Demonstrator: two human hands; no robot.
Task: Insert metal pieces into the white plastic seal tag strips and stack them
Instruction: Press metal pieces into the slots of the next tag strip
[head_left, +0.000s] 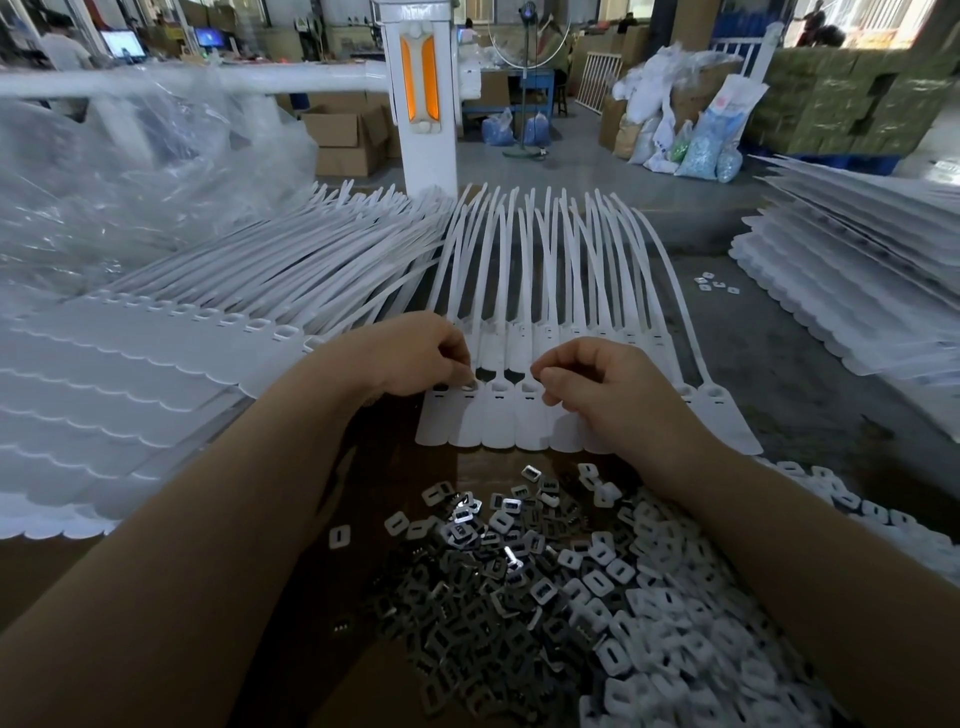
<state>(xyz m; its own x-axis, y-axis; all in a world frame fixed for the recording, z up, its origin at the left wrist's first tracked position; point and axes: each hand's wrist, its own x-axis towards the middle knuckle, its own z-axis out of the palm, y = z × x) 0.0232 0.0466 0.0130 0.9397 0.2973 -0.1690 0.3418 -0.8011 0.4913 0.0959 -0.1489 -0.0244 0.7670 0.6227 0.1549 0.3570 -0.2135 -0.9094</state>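
Head view looks down on a brown work table (156, 597) in a warehouse. Largest on it is a tall stack of white seal tag sheets (130, 374) at the left, its scalloped edges stepped toward the person; a second such stack (857, 291) lies at the far right. Between them, straight ahead, lies the joined row of white seal tag strips (498, 415), flat tag ends near the person and long thin tails fanning away toward a white post (421, 93). Nearer the person spreads a heap of small metal pieces (467, 597), dull grey with slotted centres, and touching its right side a heap of white plastic caps (675, 623). Both hands hover over the heads of the strips. Left hand (410, 358) is curled, its fingertips pinching a shiny metal piece (469, 385) at a strip head. Right hand (597, 384) is curled too, fingertips touching the strips; whether it holds anything cannot be told.
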